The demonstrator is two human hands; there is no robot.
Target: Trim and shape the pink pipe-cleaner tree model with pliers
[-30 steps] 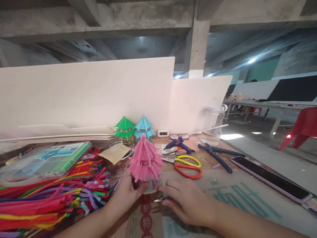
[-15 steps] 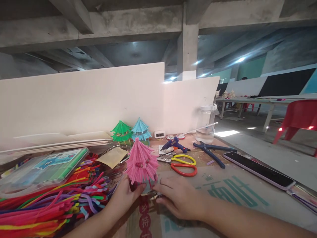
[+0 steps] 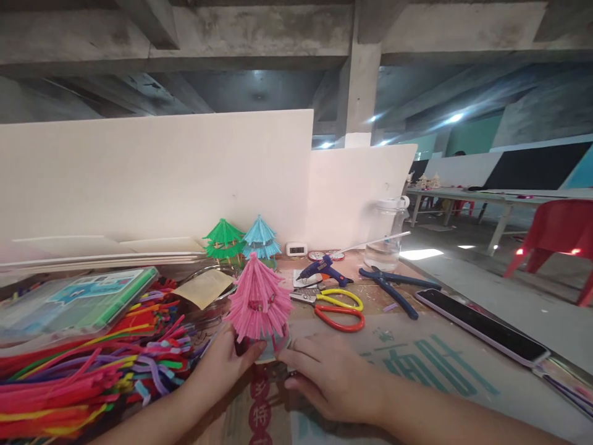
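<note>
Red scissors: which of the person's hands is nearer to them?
Right. The right hand lies on the table just short of the red scissors; the left hand is farther off, on the other side of the pink tree, gripping its base.

Base of pink tree (image 3: 257, 300) behind the left hand (image 3: 225, 364) (underside unseen), pipe cleaners (image 3: 69, 383) past the left edge.
</note>
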